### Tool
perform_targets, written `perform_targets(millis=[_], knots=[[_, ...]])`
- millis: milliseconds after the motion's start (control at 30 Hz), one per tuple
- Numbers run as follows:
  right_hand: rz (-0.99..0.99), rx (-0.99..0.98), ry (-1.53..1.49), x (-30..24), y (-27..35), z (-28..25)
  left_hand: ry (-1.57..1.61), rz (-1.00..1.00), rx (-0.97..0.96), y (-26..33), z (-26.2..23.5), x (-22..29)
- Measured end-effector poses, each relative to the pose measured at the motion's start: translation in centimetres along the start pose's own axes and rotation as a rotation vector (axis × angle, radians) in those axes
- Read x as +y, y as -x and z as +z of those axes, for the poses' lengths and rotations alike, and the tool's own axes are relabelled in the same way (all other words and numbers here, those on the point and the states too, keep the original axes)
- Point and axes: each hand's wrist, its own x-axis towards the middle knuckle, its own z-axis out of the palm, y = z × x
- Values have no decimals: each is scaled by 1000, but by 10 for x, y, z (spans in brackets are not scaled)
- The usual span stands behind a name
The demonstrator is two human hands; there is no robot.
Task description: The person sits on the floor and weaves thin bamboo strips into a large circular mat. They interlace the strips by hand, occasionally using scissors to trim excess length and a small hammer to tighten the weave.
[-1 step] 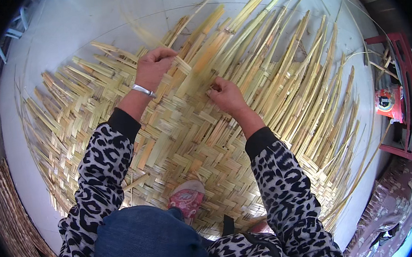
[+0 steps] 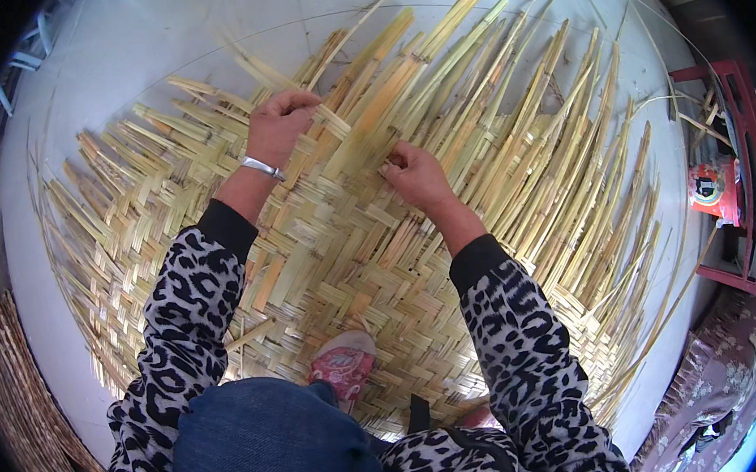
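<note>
Under both of my hands spreads a herringbone-woven mat (image 2: 373,281) of pale yellow-green flattened reed or cane strips. At its far edge my left hand (image 2: 281,127), with a silver bracelet on the wrist, is closed in a pinch on a reed strip (image 2: 257,69); this strip reaches up and left past the fingers, partly blurred. My right hand (image 2: 413,174), a little nearer and to the right, has thumb and fingers pinched together at the strips by the weave's edge. Its fingertips hide what they grip. Unwoven strip ends (image 2: 462,17) fan out beyond both hands.
My pink patterned shoe (image 2: 343,365) rests on the mat. Pale floor tiles (image 2: 268,3) surround it. On the right stand a dark red wooden frame (image 2: 755,176) with a red package (image 2: 716,188) and a flowered cloth (image 2: 722,368). Brown stalks (image 2: 33,401) lie at far left.
The far end of the strip at my left hand has shifted slightly and looks less blurred. Both hands stay almost in the same place.
</note>
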Motion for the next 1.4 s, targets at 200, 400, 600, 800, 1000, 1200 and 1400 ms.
perform_targets(millis=[200,400,600,800,1000,1200,1400], knots=[[107,59,-3,-18,15,3,-243,-113,151,2,-12,-25],[-266,360,372,-47,18,17,68,-195,81,3,-25,-23],[-329,131,463,-78,-32,58,335,-188,94,-1,-51,-10],[-238,-34,590,-87,-58,58,508,-167,-146,-8,-75,-2],[-218,93,551,-91,-49,59,223,-179,-208,-45,-54,1],[-94,301,394,-93,-39,67,-578,-14,-217,-69,-28,1],[-138,417,215,-91,-19,70,-1037,175,-337,-74,-10,21]])
